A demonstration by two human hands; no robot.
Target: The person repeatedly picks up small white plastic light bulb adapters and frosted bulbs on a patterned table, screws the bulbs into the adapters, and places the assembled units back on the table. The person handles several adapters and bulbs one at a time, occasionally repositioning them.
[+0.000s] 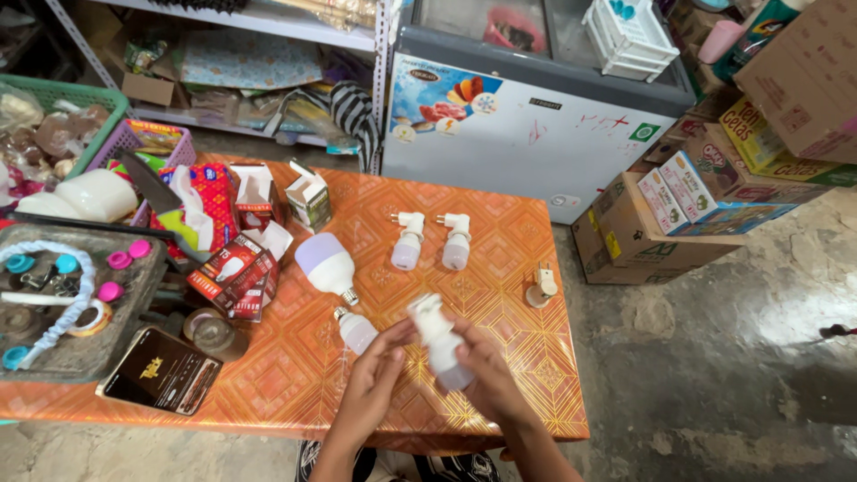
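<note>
This looks like a small neighbourhood shop with its stockroom clutter. A white glass-topped chest freezer [527, 134] stands against the back, brown cardboard cartons [656, 236] of boxed goods are stacked on the bare concrete floor [732, 357], and a grey metal shelf rack [268, 27] holds loose packaging. Red retail bulb boxes [234, 268] lie opened on the orange patterned table [500, 259].

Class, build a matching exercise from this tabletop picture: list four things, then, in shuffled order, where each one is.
Things
1. small bulb in plug socket
2. large white bulb
3. phone
4. green basket

Places
A. table's near left edge
B. lying mid-table beside red boxes
C. far left, behind the table
D. held between left hand and right hand

Pairs: 1-D, 2-B, 3-A, 4-C
</note>
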